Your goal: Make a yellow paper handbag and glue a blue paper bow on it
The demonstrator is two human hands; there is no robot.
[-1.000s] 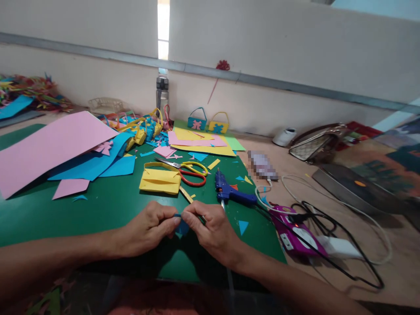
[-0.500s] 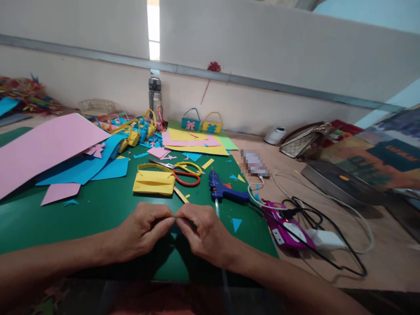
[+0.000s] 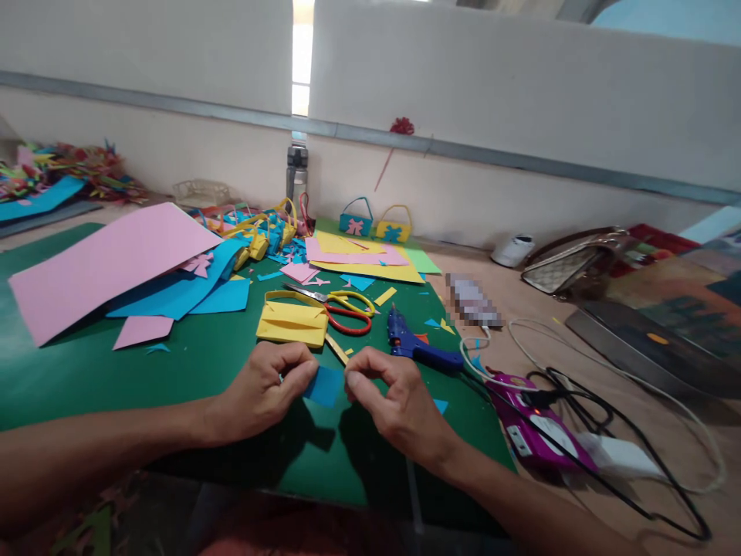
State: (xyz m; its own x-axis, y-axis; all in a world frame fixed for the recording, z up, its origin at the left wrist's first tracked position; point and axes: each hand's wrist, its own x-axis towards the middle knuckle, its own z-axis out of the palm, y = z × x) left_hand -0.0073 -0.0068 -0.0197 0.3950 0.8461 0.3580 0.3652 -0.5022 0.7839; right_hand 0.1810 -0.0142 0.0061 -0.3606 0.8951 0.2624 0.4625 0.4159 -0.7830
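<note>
My left hand (image 3: 263, 394) pinches a small blue paper piece (image 3: 324, 386) between thumb and fingers, above the green tabletop. Just right of the paper's free edge is my right hand (image 3: 399, 401), its thumb and forefinger pressed together; whether anything is between them cannot be seen. Beyond the hands lies a folded yellow paper bag (image 3: 292, 324) with a strip handle. Scissors (image 3: 347, 313) with red and yellow handles rest against its right side. A blue glue gun (image 3: 420, 344) lies behind my right hand.
Large pink paper (image 3: 116, 266) and blue sheets (image 3: 174, 297) spread at left. Small finished paper bags (image 3: 354, 224) stand at the back. A purple power strip (image 3: 541, 425) with cables, a blurred phone (image 3: 472, 300) and a handbag (image 3: 570, 262) occupy the right side.
My hands were together at the fingertips; now they are slightly apart, and the blue paper piece shows in my left hand. The whole view has shifted, with things appearing further right and lower.
</note>
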